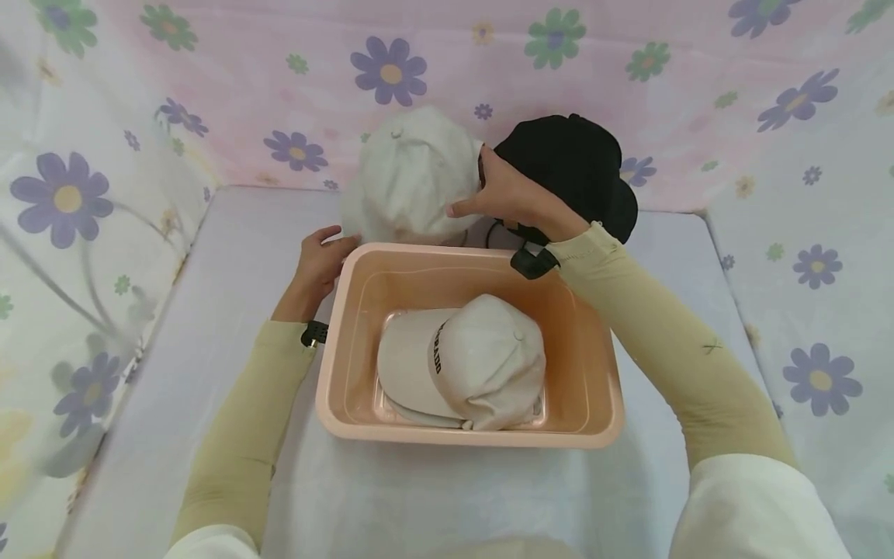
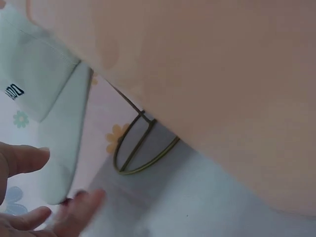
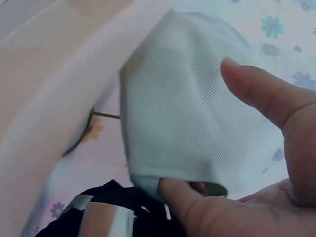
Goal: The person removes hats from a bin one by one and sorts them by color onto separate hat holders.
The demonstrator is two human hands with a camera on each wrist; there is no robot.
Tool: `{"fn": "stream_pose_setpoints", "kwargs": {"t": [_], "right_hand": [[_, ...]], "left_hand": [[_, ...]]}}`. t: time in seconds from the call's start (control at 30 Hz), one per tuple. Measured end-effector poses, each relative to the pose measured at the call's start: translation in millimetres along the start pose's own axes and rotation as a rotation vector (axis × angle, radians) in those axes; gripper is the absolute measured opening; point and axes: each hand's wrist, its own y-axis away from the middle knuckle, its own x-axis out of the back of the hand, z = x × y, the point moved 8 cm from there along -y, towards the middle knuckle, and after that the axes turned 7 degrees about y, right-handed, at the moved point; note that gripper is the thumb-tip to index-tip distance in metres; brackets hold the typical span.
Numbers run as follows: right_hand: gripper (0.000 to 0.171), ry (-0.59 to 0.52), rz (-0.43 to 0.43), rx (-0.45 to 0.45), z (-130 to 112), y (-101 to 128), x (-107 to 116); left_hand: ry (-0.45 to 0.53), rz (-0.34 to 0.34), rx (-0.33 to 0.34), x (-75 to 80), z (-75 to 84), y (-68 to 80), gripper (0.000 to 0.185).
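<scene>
White cap (image 1: 408, 177) gripped at the table's far edge, behind a peach tub (image 1: 587, 365).
Head view: right hand (image 1: 510, 198) clasps the cap beside a black cap (image 1: 573, 167); left hand (image 1: 320, 262) rests relaxed against the tub's far-left corner. Left wrist: fingers (image 2: 24, 158) spread loose. Right wrist: thumb (image 3: 256, 91) and fingertips pinch the cap's fabric.

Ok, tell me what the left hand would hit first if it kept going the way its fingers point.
Probably the white cap behind the pink tub. The left hand rests at the tub's far left corner, fingers aimed toward the cap's lower edge, close by. Depth is hard to judge, so it might brush the tub's rim first.
</scene>
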Motion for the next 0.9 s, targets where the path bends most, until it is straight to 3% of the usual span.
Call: {"fn": "stream_pose_setpoints", "kwargs": {"t": [0.17,0.33,0.47,0.6,0.73,0.9], "right_hand": [[0.104,-0.008,-0.030,-0.017,-5.2,7.4,-0.4],[0.083,0.000,-0.064,-0.048,-8.2,20.2,2.2],[0.103,0.033,-0.091,-0.062,-14.4,37.3,8.7],[0.111,0.140,-0.113,-0.050,-28.4,68.7,20.9],[0.100,0.202,-0.096,0.004,-45.5,109.9,36.0],[0.087,0.272,-0.025,0.064,-55.3,165.8,50.4]], "left_hand": [[-0.040,-0.047,-0.003,1.2,7.5,5.2,0.077],[-0.071,-0.010,-0.062,9.2,28.1,16.5,0.080],[-0.095,0.031,-0.136,18.4,48.4,28.3,0.081],[-0.064,0.071,-0.204,28.3,70.0,39.8,0.080],[0.005,0.106,-0.275,37.2,91.0,50.8,0.076],[0.024,0.112,-0.419,40.2,118.5,71.7,0.069]]}}
